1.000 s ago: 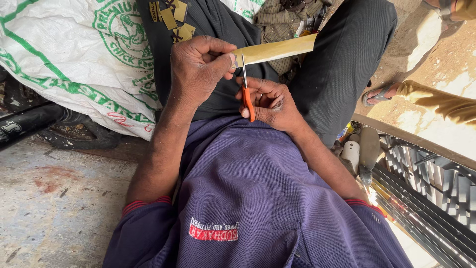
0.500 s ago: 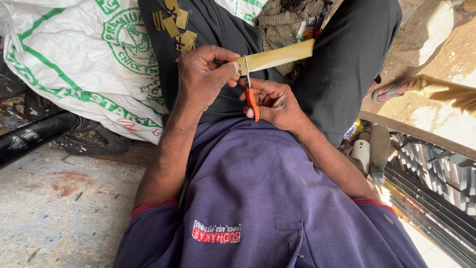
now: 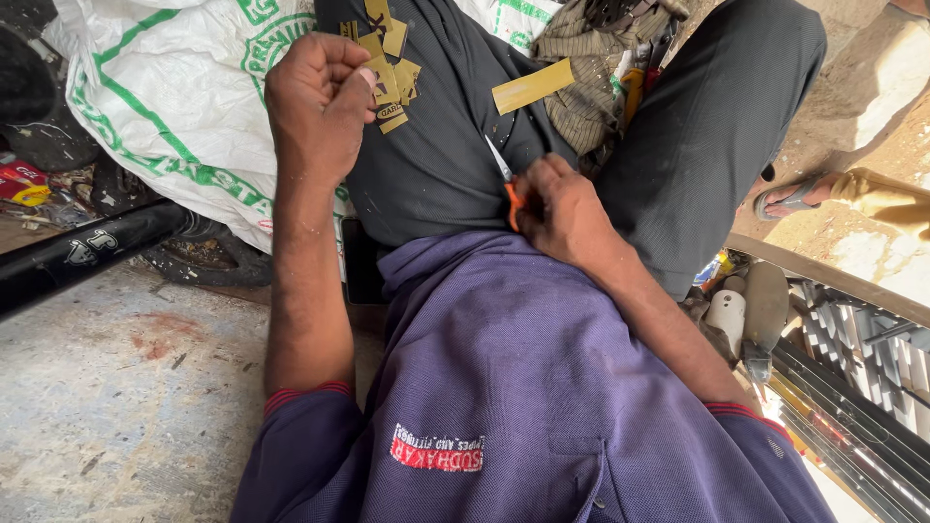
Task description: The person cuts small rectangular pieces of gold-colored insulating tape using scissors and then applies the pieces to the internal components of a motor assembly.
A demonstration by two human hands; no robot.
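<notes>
Scissors (image 3: pixel 506 177) gripped in right hand (image 3: pixel 565 215), handles hidden; left hand (image 3: pixel 318 102) fisted, perhaps pinching scrap.

Strip (image 3: pixel 532 86) on lap, seemingly beyond scissors (image 3: pixel 503 169).

Orange-handled scissors (image 3: pixel 506 179), tan strip (image 3: pixel 532 86), green-printed white sack (image 3: pixel 184 97), purple shirt (image 3: pixel 523 387).

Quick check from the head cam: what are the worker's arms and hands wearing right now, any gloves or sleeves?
No gloves: the left hand and right hand are bare, with no rings or watch visible. Both forearms are uncovered. The purple short-sleeved shirt ends above the elbows, each sleeve cuff edged with thin red stripes.
</notes>
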